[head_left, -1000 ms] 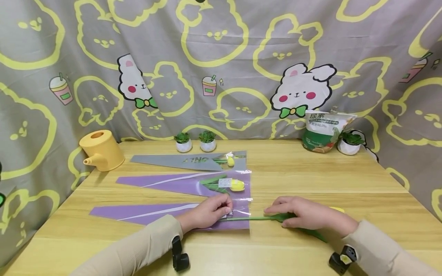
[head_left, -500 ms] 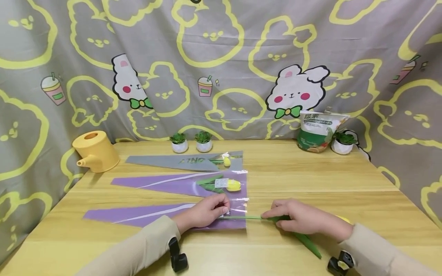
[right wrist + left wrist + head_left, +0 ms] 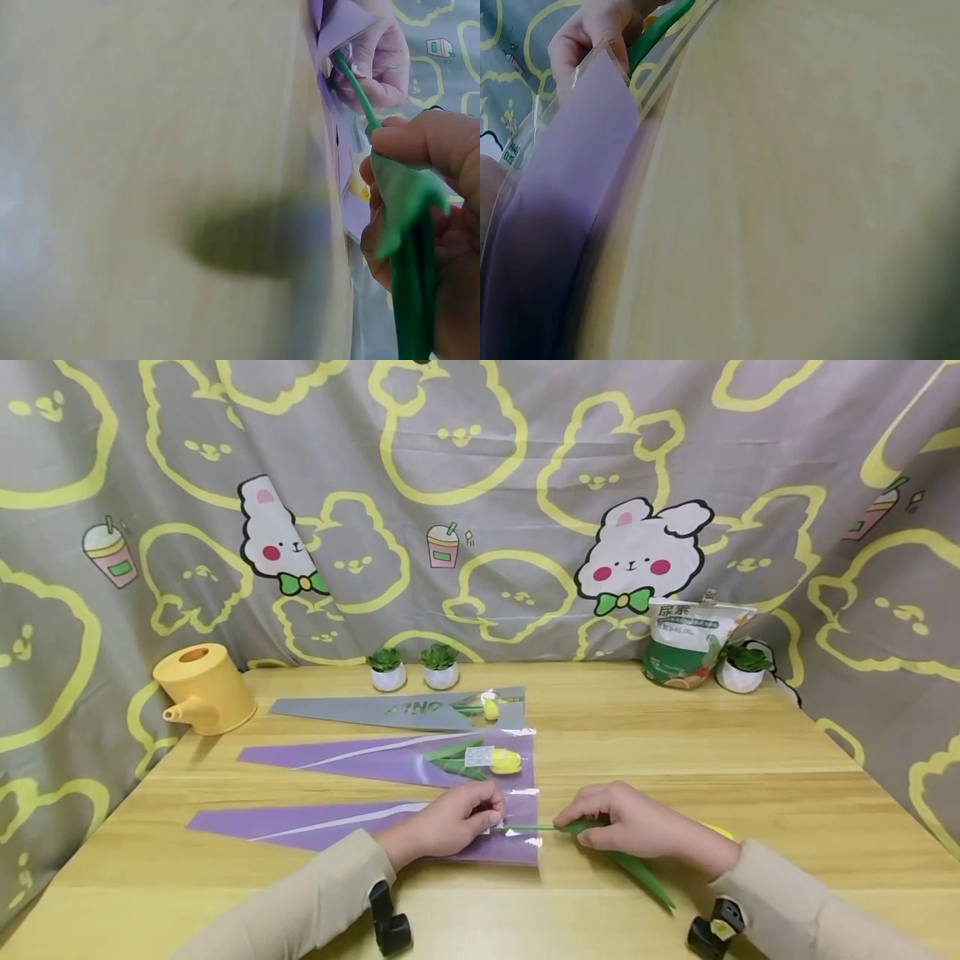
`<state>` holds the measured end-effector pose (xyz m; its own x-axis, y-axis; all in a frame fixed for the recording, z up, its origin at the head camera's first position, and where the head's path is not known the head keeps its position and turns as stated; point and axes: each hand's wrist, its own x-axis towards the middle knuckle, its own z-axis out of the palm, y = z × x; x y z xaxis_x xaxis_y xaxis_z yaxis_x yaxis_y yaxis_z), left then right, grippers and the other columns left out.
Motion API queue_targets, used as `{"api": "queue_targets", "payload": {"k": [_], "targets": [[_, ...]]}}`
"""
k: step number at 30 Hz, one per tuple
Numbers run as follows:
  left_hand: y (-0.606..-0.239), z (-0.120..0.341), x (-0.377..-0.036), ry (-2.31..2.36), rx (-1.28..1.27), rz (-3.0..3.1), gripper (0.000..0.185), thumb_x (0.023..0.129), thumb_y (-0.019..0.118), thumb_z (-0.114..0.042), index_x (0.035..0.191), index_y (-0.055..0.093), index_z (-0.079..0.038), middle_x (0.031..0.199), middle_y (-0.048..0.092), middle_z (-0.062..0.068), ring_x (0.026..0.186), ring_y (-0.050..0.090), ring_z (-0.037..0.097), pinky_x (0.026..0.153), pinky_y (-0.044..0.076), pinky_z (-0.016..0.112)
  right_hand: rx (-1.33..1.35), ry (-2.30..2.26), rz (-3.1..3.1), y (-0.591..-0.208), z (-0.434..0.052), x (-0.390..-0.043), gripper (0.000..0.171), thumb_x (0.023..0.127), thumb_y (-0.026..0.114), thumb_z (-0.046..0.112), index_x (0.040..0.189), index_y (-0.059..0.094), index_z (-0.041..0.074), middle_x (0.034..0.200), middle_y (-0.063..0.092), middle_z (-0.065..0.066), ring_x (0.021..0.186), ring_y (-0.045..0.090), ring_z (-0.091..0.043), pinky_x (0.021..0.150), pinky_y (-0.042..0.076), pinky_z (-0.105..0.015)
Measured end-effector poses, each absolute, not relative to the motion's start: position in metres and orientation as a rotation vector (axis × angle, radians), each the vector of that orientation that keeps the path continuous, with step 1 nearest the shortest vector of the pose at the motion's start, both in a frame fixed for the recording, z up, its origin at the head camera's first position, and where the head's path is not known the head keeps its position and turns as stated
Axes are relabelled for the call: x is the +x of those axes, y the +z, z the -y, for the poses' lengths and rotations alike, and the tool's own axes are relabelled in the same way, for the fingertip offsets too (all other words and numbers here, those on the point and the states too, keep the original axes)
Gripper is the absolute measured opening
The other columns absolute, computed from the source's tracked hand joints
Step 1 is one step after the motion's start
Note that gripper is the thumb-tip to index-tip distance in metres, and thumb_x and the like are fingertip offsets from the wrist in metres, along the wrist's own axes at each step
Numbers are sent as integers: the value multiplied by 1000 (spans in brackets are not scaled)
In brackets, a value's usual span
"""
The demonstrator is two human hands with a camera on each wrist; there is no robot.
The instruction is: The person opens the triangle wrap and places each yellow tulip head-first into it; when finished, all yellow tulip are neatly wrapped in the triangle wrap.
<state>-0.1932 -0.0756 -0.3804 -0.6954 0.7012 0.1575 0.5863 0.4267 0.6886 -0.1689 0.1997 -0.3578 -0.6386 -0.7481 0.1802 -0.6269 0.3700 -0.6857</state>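
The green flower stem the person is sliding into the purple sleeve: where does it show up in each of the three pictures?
Head view: the green stem lies low and centre, between the left hand and right hand.
Left wrist view: top left, a green strip by the fingers.
Right wrist view: far right, running down through the right hand.
Shared landmark: the purple sleeve.

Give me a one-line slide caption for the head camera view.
Right hand feeds a green flower stem into the nearest purple sleeve, held by the left hand.
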Motion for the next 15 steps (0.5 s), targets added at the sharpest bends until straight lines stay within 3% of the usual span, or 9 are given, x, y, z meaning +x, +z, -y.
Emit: {"api": "queue_targets", "payload": {"k": [7,15], "targets": [[-377,72,-193,1125,1132,-2536,10,92,55,-9,83,53,-14,76,48,-8,72,45,5,67,40,21,-1054,-1143,-2487,-358,-192,-173,23,83,65,8,105,69,11,101,66,2,89,57,-5,77,47,-24],[-377,67,-192,1160,1147,-2523,10,92,55,-9,83,53,-13,76,49,-7,72,46,5,67,40,21,-986,-1251,-2419,-359,-181,-173,23,82,65,10,104,69,6,104,67,-5,95,58,-9,81,46,-24]]}}
